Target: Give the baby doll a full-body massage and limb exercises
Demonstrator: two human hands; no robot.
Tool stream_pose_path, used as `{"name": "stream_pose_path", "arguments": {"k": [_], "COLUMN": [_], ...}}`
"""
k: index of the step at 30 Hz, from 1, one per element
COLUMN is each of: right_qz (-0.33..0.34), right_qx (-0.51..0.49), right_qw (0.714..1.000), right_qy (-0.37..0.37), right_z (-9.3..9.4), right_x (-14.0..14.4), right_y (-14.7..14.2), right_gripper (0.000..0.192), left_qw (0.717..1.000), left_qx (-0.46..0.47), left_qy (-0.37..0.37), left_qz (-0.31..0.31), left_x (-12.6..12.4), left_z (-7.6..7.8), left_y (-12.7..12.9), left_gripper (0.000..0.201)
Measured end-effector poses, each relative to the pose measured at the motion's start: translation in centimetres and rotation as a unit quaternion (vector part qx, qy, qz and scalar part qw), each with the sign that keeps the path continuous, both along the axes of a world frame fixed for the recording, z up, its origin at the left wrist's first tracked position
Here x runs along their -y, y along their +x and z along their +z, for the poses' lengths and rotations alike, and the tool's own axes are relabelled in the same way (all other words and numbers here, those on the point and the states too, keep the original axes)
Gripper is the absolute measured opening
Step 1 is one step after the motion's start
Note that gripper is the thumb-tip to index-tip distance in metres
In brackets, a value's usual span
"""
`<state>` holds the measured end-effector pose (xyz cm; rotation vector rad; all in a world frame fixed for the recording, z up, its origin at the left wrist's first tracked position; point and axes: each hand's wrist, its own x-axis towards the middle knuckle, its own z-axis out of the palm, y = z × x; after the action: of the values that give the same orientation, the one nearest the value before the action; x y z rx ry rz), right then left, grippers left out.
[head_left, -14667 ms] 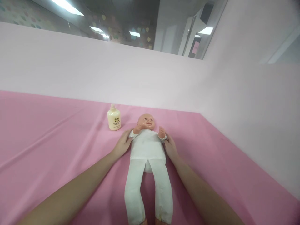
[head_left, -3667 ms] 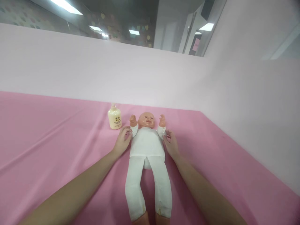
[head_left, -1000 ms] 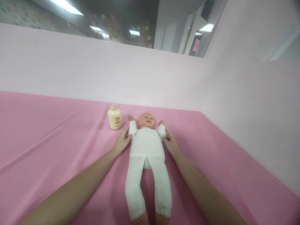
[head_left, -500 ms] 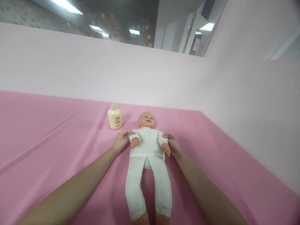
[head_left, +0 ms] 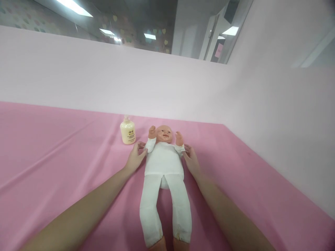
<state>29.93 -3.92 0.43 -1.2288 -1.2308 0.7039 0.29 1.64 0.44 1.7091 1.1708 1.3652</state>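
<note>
Smooth pink sheet (head_left: pixel 52 157) covers the whole surface, softly creased, meeting pale pink walls (head_left: pixel 274 115) behind and to the right, with wide open cloth on the left. The doll (head_left: pixel 163 164) lies centre on its back, white cotton suit, plastic arms raised beside its head. Left hand (head_left: pixel 136 158) and right hand (head_left: pixel 191 162) grasp its sleeves. A rounded cream bottle (head_left: pixel 127 131) stands just beside the doll's head.

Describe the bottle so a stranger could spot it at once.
On the pink sheet, find the baby doll lying face-up. Just beyond the left hand, beside the doll's head, stands a squat cream lotion bottle, the only upright thing there.
</note>
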Motion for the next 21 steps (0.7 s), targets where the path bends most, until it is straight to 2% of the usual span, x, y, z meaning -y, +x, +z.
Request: {"name": "stream_pose_path", "arguments": {"k": [4,7,12,17,21], "right_qz": [-0.02,-0.014,-0.017,-0.007,-0.016], "right_qx": [0.084,0.112,0.118,0.116,0.12], "right_qw": [0.996,0.994,0.992,0.993,0.992], "right_qy": [0.018,-0.006,-0.035,-0.033,-0.031], "right_z": [0.2,0.2,0.3,0.5,0.5], "right_x": [0.4,0.5,0.5,0.5,0.5], "right_y": [0.0,0.1,0.1,0.1,0.2], "right_gripper": [0.05,0.053,0.055,0.051,0.045], "left_qw": [1.0,0.999,0.996,0.992,0.986], "left_qx": [-0.003,-0.029,-0.069,-0.12,-0.165], "left_qy": [0.015,0.043,0.051,0.024,0.025], "left_qz": [-0.002,-0.009,-0.007,0.009,0.006], "left_x": [-0.3,-0.4,-1.0,-1.9,-2.0], "left_z": [-0.5,-0.7,-1.6,-2.3,-2.1], "left_y": [-0.2,-0.2,-0.3,-0.8,-1.2], "left_gripper": [0.031,0.037,0.049,0.049,0.048]}}
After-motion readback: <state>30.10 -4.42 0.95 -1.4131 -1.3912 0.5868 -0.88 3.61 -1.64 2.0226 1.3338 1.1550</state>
